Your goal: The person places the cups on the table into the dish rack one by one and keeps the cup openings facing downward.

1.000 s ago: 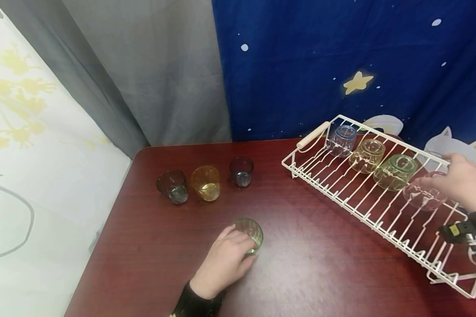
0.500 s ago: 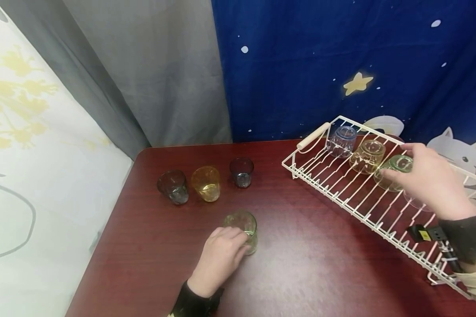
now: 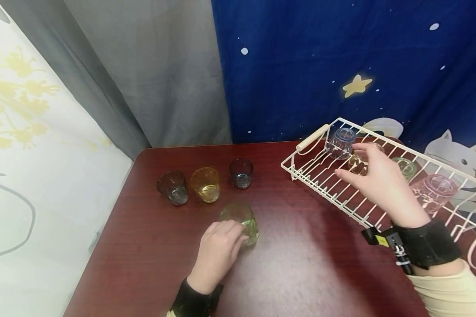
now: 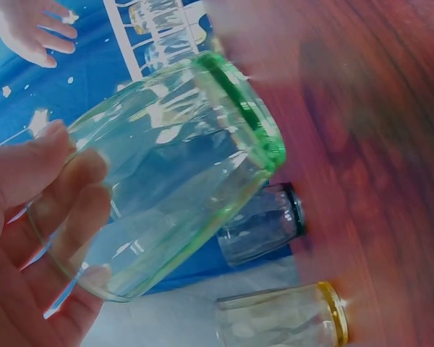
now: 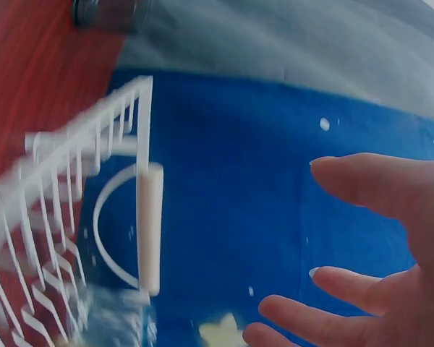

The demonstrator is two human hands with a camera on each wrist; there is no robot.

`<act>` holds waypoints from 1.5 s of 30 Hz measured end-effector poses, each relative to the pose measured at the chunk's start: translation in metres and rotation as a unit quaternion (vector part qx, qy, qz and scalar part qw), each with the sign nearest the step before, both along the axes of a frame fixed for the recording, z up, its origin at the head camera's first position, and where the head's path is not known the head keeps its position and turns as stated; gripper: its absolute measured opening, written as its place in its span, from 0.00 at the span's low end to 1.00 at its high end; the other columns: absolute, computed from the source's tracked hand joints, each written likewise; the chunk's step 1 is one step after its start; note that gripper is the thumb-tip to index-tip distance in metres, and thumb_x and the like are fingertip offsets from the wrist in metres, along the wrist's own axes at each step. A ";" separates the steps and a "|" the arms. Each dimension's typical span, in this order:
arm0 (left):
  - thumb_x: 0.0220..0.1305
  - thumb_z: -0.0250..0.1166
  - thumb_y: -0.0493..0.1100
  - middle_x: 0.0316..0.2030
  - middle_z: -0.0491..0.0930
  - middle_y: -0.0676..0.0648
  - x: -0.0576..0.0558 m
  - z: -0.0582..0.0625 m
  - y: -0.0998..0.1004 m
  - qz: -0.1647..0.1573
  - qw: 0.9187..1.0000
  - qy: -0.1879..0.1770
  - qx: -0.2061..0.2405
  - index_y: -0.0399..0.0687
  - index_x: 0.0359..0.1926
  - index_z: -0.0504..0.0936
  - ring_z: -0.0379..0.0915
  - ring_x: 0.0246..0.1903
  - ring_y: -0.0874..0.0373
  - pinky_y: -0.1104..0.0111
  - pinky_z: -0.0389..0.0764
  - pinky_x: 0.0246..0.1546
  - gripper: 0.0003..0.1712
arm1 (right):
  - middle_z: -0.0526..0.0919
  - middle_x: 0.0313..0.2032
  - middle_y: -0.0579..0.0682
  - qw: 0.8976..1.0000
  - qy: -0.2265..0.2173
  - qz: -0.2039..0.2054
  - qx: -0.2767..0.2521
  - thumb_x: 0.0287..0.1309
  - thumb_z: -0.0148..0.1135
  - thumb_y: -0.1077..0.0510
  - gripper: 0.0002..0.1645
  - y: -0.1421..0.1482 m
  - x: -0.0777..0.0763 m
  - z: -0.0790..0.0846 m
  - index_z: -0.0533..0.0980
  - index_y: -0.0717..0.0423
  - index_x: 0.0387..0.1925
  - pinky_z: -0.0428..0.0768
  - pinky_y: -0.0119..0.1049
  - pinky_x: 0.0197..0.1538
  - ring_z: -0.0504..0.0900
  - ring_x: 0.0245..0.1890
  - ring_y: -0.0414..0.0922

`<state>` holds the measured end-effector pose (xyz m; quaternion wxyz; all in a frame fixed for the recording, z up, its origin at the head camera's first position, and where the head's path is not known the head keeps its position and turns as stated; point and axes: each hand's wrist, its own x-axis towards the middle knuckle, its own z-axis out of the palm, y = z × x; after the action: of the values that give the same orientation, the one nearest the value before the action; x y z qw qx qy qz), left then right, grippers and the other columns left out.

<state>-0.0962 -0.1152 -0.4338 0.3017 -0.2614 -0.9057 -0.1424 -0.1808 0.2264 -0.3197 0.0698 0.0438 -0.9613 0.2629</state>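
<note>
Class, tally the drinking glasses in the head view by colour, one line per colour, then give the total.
Green glasses: 2
Yellow glasses: 2
Dark-tinted glasses: 2
Blue glass: 1
Pink glass: 1
Total: 8

The left hand (image 3: 219,248) is curled in a grip, its thumb opposite to the bent fingers, although from the head view I cannot tell well the fingertips. The right forearm (image 3: 444,281) reaches diagonally, its right hand (image 3: 384,187) keeping a wide gap between thumb and fingers.
</note>
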 end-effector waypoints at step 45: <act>0.60 0.68 0.41 0.33 0.80 0.48 -0.013 0.024 0.031 0.019 0.931 -0.059 0.359 0.43 0.38 0.78 0.77 0.36 0.59 0.65 0.80 0.36 0.08 | 0.67 0.68 0.59 0.907 -0.099 0.246 -0.326 0.57 0.67 0.58 0.51 -0.111 0.030 -0.081 0.50 0.45 0.75 0.79 0.39 0.59 0.74 0.64 0.55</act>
<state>-0.1096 -0.0839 -0.4101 0.3236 -0.1095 -0.8155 -0.4671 -0.1509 0.1154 -0.4005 -0.0818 0.2272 -0.7827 0.5736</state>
